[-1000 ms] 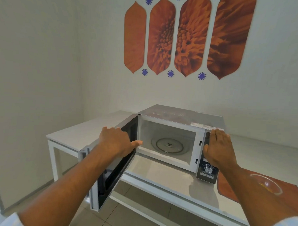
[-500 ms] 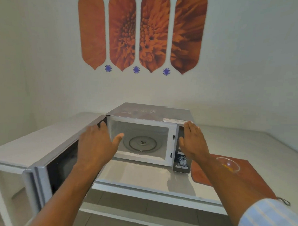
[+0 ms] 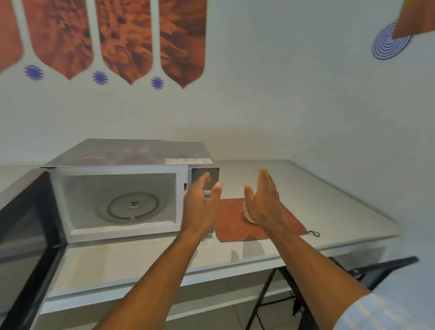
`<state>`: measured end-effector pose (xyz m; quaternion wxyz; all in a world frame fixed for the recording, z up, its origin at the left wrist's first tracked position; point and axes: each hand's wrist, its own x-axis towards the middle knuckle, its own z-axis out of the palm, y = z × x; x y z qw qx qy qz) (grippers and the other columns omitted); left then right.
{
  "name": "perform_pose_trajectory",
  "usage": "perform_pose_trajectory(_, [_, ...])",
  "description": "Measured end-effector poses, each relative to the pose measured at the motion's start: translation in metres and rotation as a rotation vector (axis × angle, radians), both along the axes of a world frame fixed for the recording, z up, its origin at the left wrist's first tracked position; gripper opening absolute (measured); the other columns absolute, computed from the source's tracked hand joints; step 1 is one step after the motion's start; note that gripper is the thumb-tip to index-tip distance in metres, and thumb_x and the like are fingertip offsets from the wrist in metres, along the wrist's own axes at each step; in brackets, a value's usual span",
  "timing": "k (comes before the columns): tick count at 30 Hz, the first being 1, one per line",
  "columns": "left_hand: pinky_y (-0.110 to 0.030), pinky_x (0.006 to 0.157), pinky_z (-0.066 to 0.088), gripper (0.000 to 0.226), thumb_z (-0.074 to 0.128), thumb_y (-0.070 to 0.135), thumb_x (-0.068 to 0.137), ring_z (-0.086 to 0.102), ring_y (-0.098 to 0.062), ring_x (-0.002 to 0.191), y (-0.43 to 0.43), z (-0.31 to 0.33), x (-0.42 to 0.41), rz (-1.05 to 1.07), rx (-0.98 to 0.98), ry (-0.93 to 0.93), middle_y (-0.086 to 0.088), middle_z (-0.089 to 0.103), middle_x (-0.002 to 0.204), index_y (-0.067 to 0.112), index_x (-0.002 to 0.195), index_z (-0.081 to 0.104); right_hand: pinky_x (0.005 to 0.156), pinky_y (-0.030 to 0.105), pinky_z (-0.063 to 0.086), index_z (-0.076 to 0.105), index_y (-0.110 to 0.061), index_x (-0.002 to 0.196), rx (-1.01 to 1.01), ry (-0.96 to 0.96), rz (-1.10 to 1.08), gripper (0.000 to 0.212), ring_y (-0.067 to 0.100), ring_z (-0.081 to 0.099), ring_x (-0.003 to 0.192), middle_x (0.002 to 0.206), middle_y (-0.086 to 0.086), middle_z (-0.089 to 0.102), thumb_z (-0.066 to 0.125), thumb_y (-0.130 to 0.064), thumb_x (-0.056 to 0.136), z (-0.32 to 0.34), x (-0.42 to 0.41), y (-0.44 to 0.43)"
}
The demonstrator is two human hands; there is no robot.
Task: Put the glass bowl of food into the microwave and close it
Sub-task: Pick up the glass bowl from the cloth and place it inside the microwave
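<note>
While both hands hovered open and empty at mid-frame, the left hand (image 3: 201, 203) and right hand (image 3: 264, 203) faced each other palm to palm above the orange cloth (image 3: 230, 222). The glass bowl (image 3: 247, 214) sat on that cloth, mostly hidden behind the right hand. The microwave (image 3: 127, 186) stood open at centre left, its door (image 3: 24, 232) swung toward the lower left. A good grip probably meant cupping both sides of the bowl evenly and keeping it level.
</note>
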<state>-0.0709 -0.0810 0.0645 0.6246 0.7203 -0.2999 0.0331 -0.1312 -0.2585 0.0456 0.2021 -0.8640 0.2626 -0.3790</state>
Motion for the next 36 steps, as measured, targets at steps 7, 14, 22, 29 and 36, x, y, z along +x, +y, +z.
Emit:
perform_pose_trajectory(7, [-0.052,0.121,0.048,0.054,0.054,0.046,0.109,0.054,-0.024,0.148,-0.089,-0.025,0.01,-0.122,0.013,0.169,-0.002,0.055,0.163,0.023,0.159,0.05,0.126,0.039,0.017,0.017,-0.007,0.163,0.143,-0.016,-0.053,0.069,0.028,0.02,0.158,0.172,0.014,0.02,0.04,-0.04,0.106,-0.031,-0.001,-0.049])
perform_pose_trajectory(14, [-0.048,0.121,0.047,0.055,0.049,0.045,0.111,0.051,-0.029,0.15,-0.157,-0.061,0.043,-0.185,0.027,0.376,-0.006,0.05,0.166,0.022,0.161,0.046,0.126,0.045,0.023,0.015,-0.012,0.165,0.408,-0.054,-0.078,0.069,0.03,0.023,0.158,0.172,0.012,0.02,0.041,-0.039,0.107,-0.067,0.027,-0.11])
perform_pose_trajectory(22, [-0.049,0.122,0.045,0.069,0.049,0.059,0.1,0.057,-0.03,0.145,-0.229,-0.121,0.077,-0.164,-0.018,0.642,-0.008,0.057,0.161,0.018,0.156,0.053,0.123,0.053,0.032,0.017,-0.02,0.163,0.701,-0.062,-0.103,0.074,0.03,0.033,0.153,0.17,0.008,0.029,0.041,-0.048,0.099,-0.114,0.054,-0.167])
perform_pose_trajectory(29, [-0.043,0.122,0.046,0.053,0.049,0.044,0.109,0.058,-0.027,0.145,-0.261,-0.142,0.091,-0.156,-0.03,0.706,-0.003,0.06,0.158,0.019,0.155,0.057,0.122,0.041,0.028,0.018,-0.015,0.165,0.781,-0.045,-0.066,0.063,0.028,0.029,0.156,0.171,0.01,0.027,0.035,-0.037,0.108,-0.131,0.071,-0.18])
perform_pose_trajectory(36, [-0.058,0.105,0.059,0.043,0.045,0.035,0.11,0.078,-0.037,0.11,-0.271,-0.165,0.087,-0.158,-0.115,0.792,-0.014,0.084,0.107,0.011,0.109,0.081,0.113,0.042,0.045,0.038,-0.021,0.157,0.992,-0.211,-0.036,0.059,0.024,0.052,0.138,0.154,0.005,0.051,0.041,-0.042,0.103,-0.137,0.078,-0.177])
